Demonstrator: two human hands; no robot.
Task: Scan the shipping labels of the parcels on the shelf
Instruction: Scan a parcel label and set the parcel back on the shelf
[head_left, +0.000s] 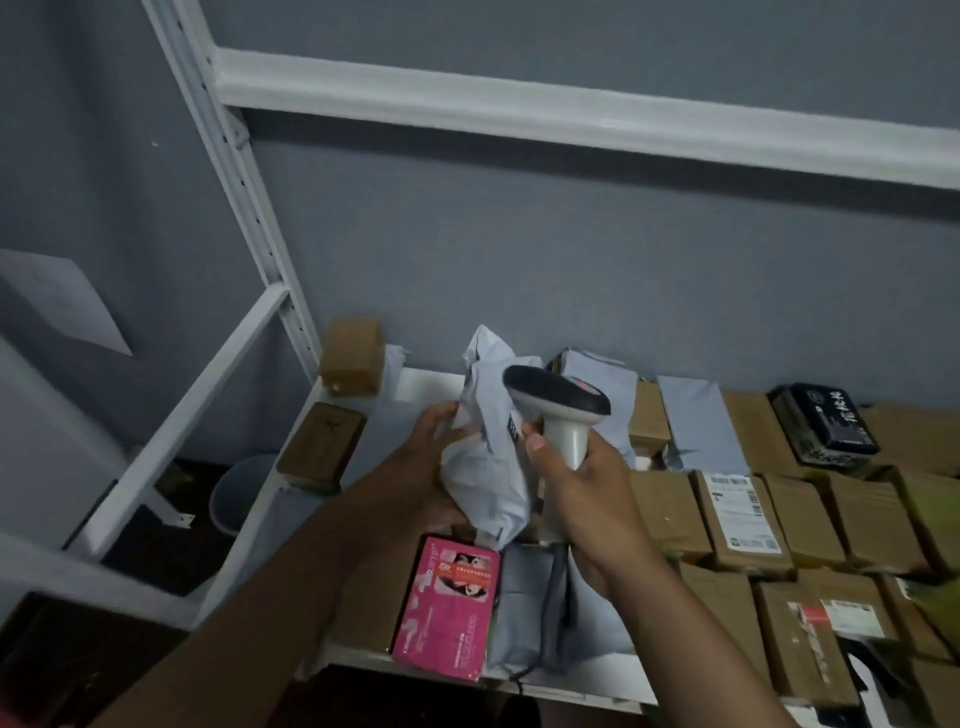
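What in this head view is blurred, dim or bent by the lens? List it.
Head view: dim, flat light; the left hand and grey poly mailer are slightly motion-blurred; the shelf upright and rail bow from wide-angle distortion; label text is too soft to read.

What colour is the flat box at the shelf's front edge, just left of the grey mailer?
Bright pink flat box, with white lettering, clearest in the head view.
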